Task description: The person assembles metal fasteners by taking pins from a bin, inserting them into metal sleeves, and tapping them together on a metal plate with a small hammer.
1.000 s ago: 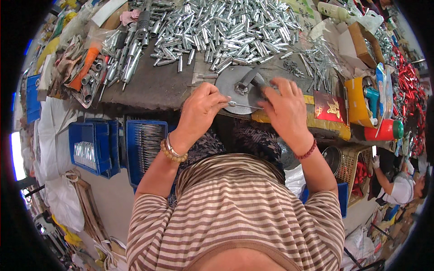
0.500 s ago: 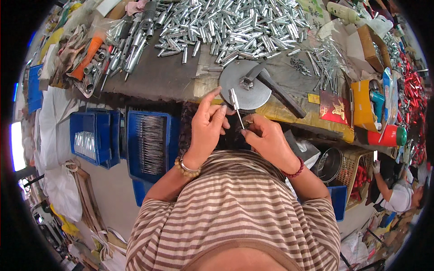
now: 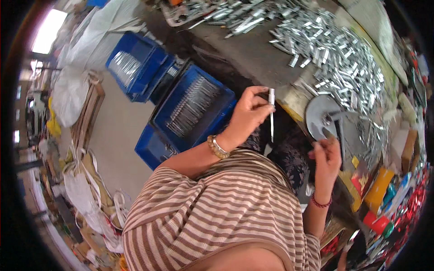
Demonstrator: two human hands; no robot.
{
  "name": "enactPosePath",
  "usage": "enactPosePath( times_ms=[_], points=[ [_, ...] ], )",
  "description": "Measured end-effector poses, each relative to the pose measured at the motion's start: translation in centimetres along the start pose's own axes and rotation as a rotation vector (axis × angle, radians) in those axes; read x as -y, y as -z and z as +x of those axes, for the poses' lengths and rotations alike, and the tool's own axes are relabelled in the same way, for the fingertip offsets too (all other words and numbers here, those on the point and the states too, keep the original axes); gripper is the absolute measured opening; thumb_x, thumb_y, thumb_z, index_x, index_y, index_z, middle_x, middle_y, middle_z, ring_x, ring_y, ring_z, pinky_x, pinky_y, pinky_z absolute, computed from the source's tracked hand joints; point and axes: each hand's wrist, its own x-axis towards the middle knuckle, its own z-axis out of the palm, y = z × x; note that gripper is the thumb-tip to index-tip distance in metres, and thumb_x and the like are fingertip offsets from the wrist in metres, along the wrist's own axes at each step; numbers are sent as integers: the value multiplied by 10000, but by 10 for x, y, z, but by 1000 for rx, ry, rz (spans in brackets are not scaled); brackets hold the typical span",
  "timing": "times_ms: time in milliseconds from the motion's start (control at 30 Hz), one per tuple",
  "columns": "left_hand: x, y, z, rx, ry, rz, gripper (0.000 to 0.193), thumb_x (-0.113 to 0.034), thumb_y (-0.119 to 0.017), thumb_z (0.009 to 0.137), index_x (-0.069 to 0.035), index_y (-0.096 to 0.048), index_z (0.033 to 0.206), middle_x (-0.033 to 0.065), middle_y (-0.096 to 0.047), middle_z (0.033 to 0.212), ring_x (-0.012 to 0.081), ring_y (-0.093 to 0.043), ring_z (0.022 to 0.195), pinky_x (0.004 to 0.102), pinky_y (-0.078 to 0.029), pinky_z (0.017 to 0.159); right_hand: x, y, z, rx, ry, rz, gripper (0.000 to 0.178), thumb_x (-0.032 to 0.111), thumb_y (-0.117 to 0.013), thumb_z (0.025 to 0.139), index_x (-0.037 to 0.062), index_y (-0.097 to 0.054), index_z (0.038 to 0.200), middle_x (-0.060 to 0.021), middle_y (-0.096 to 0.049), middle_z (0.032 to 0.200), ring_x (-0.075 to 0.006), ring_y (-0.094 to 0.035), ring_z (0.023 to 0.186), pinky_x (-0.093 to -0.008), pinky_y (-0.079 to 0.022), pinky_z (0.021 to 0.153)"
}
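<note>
From where I stood, the slim metal rod (image 3: 272,120) looked light enough to manage with the fingertips alone, and stiff, unlikely to bend under an ordinary pinch. I judged its smooth surface somewhat slippery but hardly fragile. The best place to take hold, to my eye, was at or just below the thicker end, where there was more to pinch than along the thin shank.

That was about where the left hand (image 3: 247,115) had it: thumb and fingers closed on the rod beside its thick end, holding it in the air over the lap, between the blue bin (image 3: 224,103) and the round metal plate (image 3: 313,115). It was bright silver, a short shiny cylinder at the far end and a narrow, straight shank pointing back toward the body.

Similar slender pieces lay side by side in the bin, and a heap of loose silver cylinders (image 3: 355,77) covered part of the counter (image 3: 271,61). The right hand (image 3: 327,158) was near the plate and the hammer (image 3: 341,140) whose head lay on it; those fingers were bent and blurred, and I could not tell whether they held anything.
</note>
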Motion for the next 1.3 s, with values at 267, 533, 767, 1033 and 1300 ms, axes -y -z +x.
enactPosePath(
  times_ms=[267, 533, 767, 1033, 1300],
  points=[
    [87, 197, -15, -657, 155, -5, 473, -50, -719, 936, -53, -516, 1363, 87, -683, 963, 101, -551, 682, 250, -432, 551, -8, 9, 12, -78, -25, 1, 402, 107, -623, 1050, -23, -573, 1427, -50, -677, 976, -72, -598, 699, -197, -471, 551],
    [168, 308, 13, -937, 198, 207, 488, -38, -761, 883, -32, -566, 1330, 115, -710, 950, 156, -643, 699, 310, -496, 549, -7, 6, 12, -62, -20, -15, 265, 114, -632, 1047, 9, -657, 1290, -37, -684, 916, -67, -610, 684, -194, -470, 558],
    [182, 313, 51, -946, 61, 729, 401, -91, -773, 872, -9, -629, 1237, 173, -745, 968, 323, -729, 883, 428, -571, 771, -14, 15, 7, -148, -85, -35, 331, 108, -645, 1044, 0, -641, 1356, -42, -686, 956, -77, -608, 688, -203, -465, 547],
    [120, 282, 54, -873, -322, 929, 282, -183, -733, 995, 21, -682, 1185, 171, -742, 1058, 344, -706, 973, 420, -546, 884, -9, -2, 13, -36, -76, 96, 196, 91, -659, 1026, 10, -677, 1203, -26, -710, 910, -65, -648, 696, -214, -498, 565],
    [-59, 20, 63, 5, -811, 880, 148, -52, -731, 968, -44, -745, 1115, 53, -676, 1035, 155, -600, 816, 304, -482, 708, -7, -2, 11, 22, 158, -67, 248, 126, -724, 948, -10, -702, 1154, -158, -699, 919, -244, -682, 812, -352, -540, 728]
  ],
)
